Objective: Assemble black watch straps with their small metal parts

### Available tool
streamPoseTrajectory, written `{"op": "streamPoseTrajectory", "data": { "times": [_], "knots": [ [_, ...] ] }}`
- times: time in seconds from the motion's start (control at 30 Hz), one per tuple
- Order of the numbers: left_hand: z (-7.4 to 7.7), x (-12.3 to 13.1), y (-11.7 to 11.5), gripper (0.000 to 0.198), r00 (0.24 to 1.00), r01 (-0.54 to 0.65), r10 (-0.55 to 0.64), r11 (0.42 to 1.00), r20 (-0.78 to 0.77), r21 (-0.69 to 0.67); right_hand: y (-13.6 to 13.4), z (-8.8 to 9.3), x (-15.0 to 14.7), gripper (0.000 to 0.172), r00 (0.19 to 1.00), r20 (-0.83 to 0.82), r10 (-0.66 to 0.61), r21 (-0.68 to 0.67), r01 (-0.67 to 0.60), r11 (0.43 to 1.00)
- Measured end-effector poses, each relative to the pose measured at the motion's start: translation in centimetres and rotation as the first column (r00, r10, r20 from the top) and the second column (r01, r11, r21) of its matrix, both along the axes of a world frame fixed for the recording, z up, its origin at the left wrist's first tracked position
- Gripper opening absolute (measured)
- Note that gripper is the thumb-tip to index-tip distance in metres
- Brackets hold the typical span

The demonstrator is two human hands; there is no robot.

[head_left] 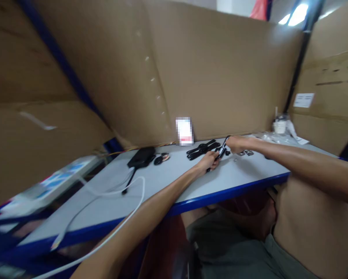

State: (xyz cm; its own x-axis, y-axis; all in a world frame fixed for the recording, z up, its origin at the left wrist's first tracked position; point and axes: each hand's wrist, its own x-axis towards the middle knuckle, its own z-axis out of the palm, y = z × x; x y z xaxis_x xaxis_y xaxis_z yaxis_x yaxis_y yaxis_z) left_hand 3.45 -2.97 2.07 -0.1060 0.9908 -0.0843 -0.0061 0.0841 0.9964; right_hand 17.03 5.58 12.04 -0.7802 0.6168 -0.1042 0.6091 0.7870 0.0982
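On the table, straps lie behind the left hand, right of the box.

Left grip holds a slim dark strip, right grip at its far end.

Surface: open along the front edge, right of the left hand.
White cable: loops across the left side.
Cardboard wall: closes off the back.

Matt brown cardboard is seen across the upper frame; the bench at centre is smoothly surfaced. Glossy, metal-like finish is shown on the held object; crinkled, shiny plastic film is spread at right.
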Motion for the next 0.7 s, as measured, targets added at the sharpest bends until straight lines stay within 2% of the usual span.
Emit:
{"op": "streamPoseTrajectory", "data": {
  "times": [0.07,0.17,0.27,0.4,0.57,0.7],
  "knots": [
    [0.1,-0.2,0.3,0.034,0.999,0.006,-0.005,1.000,0.034,-0.007,1.3,0.1,-0.1,0.013,0.995,0.094,-0.033,0.081,0.025,0.996],
    [0.3,-0.4,0.6,0.035,0.998,-0.008,0.008,1.000,0.055,-0.007,3.2,0.4,0.4,0.011,0.994,0.105,-0.012,-0.016,0.014,1.000],
    [0.6,-0.3,0.5,0.037,0.999,-0.003,0.004,1.000,0.033,-0.029,3.5,0.8,0.9,0.017,0.999,0.032,0.013,-0.071,-0.011,0.997],
    [0.6,-0.4,0.4,0.034,0.999,0.015,-0.012,0.999,0.050,-0.050,2.7,1.2,0.8,0.019,0.998,-0.062,0.005,-0.056,-0.008,0.998],
    [0.2,-0.9,0.7,0.029,0.994,0.037,-0.035,0.999,0.104,-0.019,3.4,0.8,0.2,0.024,0.967,-0.228,0.109,-0.109,-0.137,0.985],
    [0.5,-0.8,0.5,0.030,0.994,0.045,-0.040,0.998,0.099,-0.045,3.3,0.3,-0.1,0.026,0.955,-0.275,0.113,-0.099,-0.145,0.985]
  ]
}}
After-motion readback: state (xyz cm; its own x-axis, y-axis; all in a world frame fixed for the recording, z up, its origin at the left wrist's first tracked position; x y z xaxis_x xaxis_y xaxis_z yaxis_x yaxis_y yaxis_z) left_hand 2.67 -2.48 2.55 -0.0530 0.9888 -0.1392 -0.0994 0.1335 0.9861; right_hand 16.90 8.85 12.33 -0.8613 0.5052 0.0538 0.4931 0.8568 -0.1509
